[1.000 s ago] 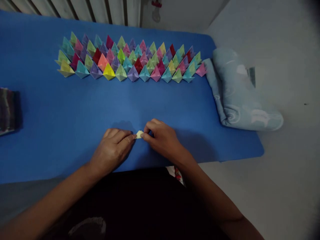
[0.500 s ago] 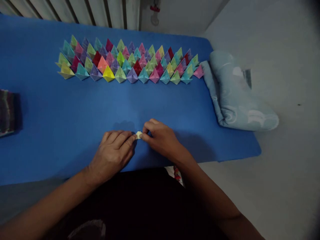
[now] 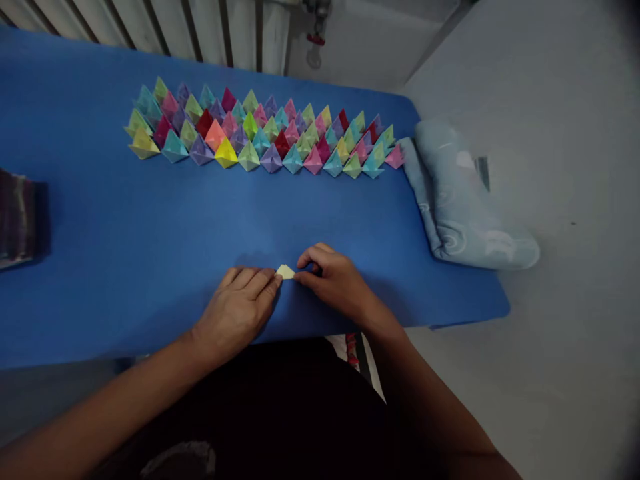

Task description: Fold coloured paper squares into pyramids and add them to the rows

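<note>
A small piece of folded pale yellow paper (image 3: 285, 272) lies low over the blue surface, between my two hands. My left hand (image 3: 243, 303) has its fingers pressed together, and their tips hold the paper's left end. At the right corner of the paper, the thumb of my right hand (image 3: 335, 280) touches the edge, its index finger bent just above. The fingers beneath that thumb are partly hidden. Beyond both hands stand several rows of folded paper pieces (image 3: 249, 157), pointed and in many colours.
A blue-covered table (image 3: 200, 207) spans the view. On its right end lies a folded light blue blanket (image 3: 470, 213), close to the wall. A dark stack (image 3: 17, 220) sits at the left edge. Behind the table is a white radiator (image 3: 210, 30) with a red-handled valve (image 3: 316, 39).
My right hand has drawn slightly away from the left, and more of the yellow paper shows between them. The whole view has shifted a little.
</note>
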Motion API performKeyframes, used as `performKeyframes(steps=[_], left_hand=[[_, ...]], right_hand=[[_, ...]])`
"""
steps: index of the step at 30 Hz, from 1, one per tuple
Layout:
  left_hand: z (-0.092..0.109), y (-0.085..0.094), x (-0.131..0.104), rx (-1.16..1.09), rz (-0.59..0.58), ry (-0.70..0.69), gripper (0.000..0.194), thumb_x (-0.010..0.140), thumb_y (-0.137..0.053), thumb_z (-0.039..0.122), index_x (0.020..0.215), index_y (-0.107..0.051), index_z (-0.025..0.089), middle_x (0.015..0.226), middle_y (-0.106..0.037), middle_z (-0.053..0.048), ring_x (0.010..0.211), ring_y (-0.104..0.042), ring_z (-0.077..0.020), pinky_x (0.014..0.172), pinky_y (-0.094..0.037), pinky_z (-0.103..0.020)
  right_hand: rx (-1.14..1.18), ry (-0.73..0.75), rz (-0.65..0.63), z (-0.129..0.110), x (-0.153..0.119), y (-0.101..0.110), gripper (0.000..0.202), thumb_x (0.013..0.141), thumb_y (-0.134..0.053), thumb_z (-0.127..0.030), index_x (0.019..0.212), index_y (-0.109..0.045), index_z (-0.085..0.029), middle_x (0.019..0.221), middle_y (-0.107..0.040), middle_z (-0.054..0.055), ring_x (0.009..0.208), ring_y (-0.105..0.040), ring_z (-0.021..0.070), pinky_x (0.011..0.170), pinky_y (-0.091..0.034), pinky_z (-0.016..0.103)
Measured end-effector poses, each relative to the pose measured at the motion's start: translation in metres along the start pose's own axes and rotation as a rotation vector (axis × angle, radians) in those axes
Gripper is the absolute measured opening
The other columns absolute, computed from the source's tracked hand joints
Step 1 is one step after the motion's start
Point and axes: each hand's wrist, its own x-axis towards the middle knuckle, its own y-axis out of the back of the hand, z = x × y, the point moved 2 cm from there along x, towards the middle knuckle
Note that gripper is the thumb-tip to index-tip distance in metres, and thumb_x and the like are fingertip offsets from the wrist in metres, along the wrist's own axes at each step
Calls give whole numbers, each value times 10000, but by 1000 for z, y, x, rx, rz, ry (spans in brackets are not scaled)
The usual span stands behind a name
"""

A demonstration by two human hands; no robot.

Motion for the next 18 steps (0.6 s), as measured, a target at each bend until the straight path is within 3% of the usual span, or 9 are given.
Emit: performKeyframes(steps=[14,18], left_hand=[[-3,-8,-8,-148,26,49,305,961,-446,85,1171,-665,113,1068,-714,-149,898,-631,-248,766,-493,-411],[-3,-10,-9,-133,34,43,337,953,-423,68,1188,-659,116,1079,-714,-156,908,-625,-251,772,-495,-416]], right_hand=[[-155,-24,-49,-6,12,-1,154,778,-658,-76,735,-556,-182,760,-479,-50,650,-437,90,648,-330,244],[-170,-48,3,-9,11,-3,148,800,-706,-186,759,-564,-190,774,-503,-44,685,-466,102,675,-346,250]])
